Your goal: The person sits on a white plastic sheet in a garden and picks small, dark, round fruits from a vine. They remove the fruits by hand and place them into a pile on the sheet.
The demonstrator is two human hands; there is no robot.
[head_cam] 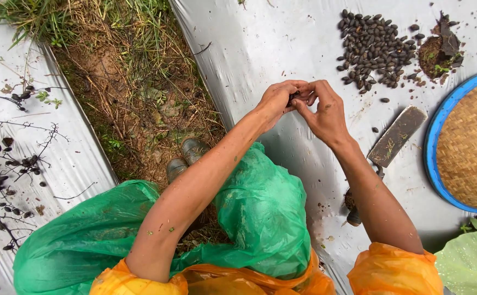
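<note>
Fingers point(304, 94) of both hands meet over the silver sheet point(260, 49) and pinch one small dark seed point(293, 97) between them; left hand point(275, 101) and right hand point(326, 112) touch each other at the fingertips. Nearest to the camera are the orange sleeves point(394, 270) and a green plastic cover point(249, 213) over the knees, with two boots point(186, 158) on the soil strip. Just beside the right forearm lies a flat-bladed knife point(394, 136). To the right sits a woven tray with a blue rim point(435, 136). Farther away lies a pile of dark seeds point(372, 49), and beside it a clump of soil point(437, 52).
</note>
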